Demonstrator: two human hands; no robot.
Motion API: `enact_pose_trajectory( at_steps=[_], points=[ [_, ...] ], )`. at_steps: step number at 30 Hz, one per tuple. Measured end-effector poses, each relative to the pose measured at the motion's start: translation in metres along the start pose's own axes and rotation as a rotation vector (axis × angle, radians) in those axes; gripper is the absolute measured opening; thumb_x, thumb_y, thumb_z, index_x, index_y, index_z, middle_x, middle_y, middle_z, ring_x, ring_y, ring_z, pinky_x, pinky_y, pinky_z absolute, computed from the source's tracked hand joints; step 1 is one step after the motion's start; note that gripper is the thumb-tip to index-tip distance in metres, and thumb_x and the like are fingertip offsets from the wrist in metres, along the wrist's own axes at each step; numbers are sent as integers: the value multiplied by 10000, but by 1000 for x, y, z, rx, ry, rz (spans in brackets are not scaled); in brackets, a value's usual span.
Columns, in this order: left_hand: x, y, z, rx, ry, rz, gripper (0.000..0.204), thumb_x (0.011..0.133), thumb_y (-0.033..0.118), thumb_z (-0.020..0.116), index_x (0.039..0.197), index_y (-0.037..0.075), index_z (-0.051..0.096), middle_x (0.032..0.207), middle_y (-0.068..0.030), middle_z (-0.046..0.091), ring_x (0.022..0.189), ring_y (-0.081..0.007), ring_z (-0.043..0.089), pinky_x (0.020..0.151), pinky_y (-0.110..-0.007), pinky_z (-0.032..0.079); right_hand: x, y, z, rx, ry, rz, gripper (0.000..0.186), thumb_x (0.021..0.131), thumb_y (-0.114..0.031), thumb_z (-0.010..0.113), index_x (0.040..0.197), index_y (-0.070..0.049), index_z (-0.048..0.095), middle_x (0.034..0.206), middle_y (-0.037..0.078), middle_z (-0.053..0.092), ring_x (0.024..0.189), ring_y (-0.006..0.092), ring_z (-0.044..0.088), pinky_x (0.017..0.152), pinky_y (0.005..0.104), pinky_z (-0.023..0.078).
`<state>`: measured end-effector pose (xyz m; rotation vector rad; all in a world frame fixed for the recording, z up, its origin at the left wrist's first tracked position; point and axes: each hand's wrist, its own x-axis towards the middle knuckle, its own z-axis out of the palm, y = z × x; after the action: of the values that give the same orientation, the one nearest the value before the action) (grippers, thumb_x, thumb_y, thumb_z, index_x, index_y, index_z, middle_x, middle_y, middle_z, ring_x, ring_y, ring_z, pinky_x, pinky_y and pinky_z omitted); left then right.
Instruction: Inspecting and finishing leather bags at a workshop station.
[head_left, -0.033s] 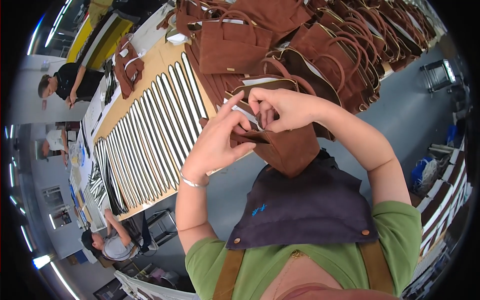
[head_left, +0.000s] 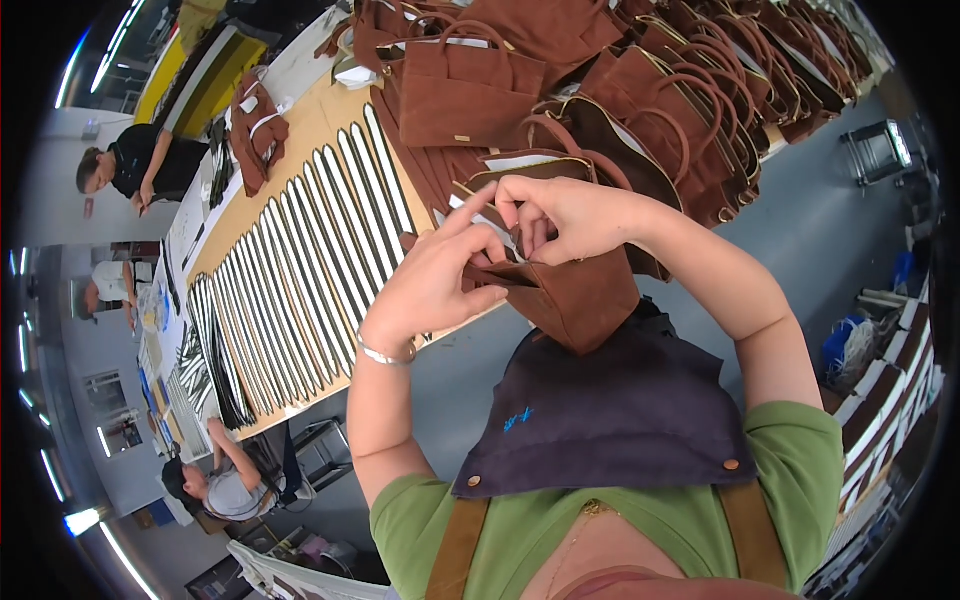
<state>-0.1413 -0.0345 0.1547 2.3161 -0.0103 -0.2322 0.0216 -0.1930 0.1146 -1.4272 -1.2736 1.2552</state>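
Observation:
My left hand [head_left: 440,270], a silver bangle at its wrist, grips the open top of a brown suede bag [head_left: 590,305], its index finger stretched up to meet my right hand. The fingers of my right hand [head_left: 565,220] are curled at the bag's opening, closed on something small and hidden among them. The bag hangs tilted just above my dark apron [head_left: 600,410], by the table's edge. Behind my hands lie more brown bags [head_left: 470,80] with looped handles and gold zips, some with white stuffing.
A tan-topped table [head_left: 310,140] holds rows of black-and-white strips [head_left: 300,280]. Three other people [head_left: 150,170] work along the left side. A metal trolley [head_left: 875,150] stands at the right on the grey floor, near stacked materials [head_left: 880,390] and a blue bundle [head_left: 840,340].
My left hand and wrist have shifted very slightly to the left. My right hand and the bag look almost unchanged.

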Motion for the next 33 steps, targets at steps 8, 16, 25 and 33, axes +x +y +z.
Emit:
enact_pose_trajectory(
  at_steps=[8,16,25,33],
  points=[
    [24,-17,-15,9,-130,-57,208,706,165,795,830,68,659,912,-39,541,733,-183,568,674,-305,473,-4,-11,-3,-244,62,67,445,726,-16,667,1129,-39,480,816,87,698,780,207,675,694,331,517],
    [11,6,13,315,163,118,136,801,133,711,908,92,638,969,-46,540,908,-243,550,889,-378,369,0,-5,8,-761,366,97,138,720,-39,652,854,-63,674,734,109,675,776,310,665,689,430,496],
    [6,2,23,268,242,11,126,813,164,719,934,130,708,954,-56,492,928,-236,521,887,-384,360,-8,-7,-1,-453,162,157,126,764,-70,660,887,-51,679,820,121,694,838,310,667,749,409,510],
    [6,2,25,299,243,16,121,824,184,713,933,131,707,977,-72,481,972,-257,497,909,-399,346,-17,-17,0,-640,184,178,121,773,-72,658,886,-57,699,817,118,701,822,305,671,749,406,511]
  ],
)
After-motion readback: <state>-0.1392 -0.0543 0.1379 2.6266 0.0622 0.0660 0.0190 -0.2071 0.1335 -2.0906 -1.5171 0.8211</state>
